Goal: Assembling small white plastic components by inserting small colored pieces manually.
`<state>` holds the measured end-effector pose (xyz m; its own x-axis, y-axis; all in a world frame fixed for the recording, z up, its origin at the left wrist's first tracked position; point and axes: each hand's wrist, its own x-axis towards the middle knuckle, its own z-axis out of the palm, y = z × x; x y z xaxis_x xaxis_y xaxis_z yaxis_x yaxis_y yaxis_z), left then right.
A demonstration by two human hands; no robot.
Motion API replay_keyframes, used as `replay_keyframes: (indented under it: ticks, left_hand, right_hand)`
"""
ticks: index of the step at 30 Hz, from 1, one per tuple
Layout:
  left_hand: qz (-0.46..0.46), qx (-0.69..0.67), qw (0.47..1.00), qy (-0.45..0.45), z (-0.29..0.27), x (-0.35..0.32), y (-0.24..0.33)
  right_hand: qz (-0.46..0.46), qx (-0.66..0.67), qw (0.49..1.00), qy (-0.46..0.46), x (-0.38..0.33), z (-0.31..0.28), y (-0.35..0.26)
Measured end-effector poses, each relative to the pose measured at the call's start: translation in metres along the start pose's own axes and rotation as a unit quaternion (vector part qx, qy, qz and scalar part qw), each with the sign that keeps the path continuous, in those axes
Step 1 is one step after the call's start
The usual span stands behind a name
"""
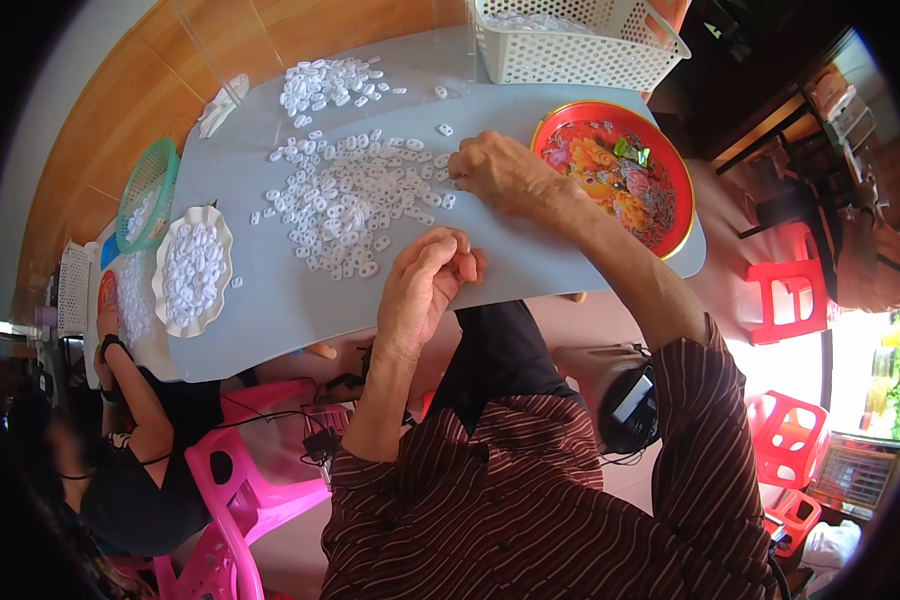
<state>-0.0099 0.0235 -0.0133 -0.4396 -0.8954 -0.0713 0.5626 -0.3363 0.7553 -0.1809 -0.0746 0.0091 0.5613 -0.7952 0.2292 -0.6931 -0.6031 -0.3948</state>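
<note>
My left hand [430, 285] is held over the table's near edge with its fingers curled closed; anything inside them is hidden. My right hand [500, 172] reaches down to the tabletop at the right side of a loose spread of small white oval plastic pieces [345, 200], many with holes. Its fingers are bent together beside a few of these pieces, and their tips are hidden, so I cannot make out what they hold. To the right of that hand lies a round red tray [678, 170] with a floral pattern and many small silvery metal bits [655, 205].
Another pile of white pieces [325, 82] lies farther back on the grey table [270, 325]. A scalloped white dish [222, 250] and a green basket [163, 160] stand left, a white perforated basket [580, 58] at the back. A person [135, 430] sits left, near pink chairs [250, 480].
</note>
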Motion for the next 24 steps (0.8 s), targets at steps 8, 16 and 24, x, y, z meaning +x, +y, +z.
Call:
replay_keyframes:
  ticks: [8,16,24]
  left_hand:
    - [0.063,0.091,0.991,0.073,0.007,0.004,0.003]
    - [0.113,0.121,0.982,0.092,0.006,0.023,0.005]
    - [0.169,0.298,0.933,0.112,0.008,0.016,0.003]
  right_hand:
    - [-0.045,0.137,0.986,0.083,-0.010,-0.009,-0.015]
    - [-0.056,0.150,0.972,0.170,-0.037,-0.016,-0.049]
    - [-0.071,0.196,0.958,0.198,-0.054,-0.013,-0.054]
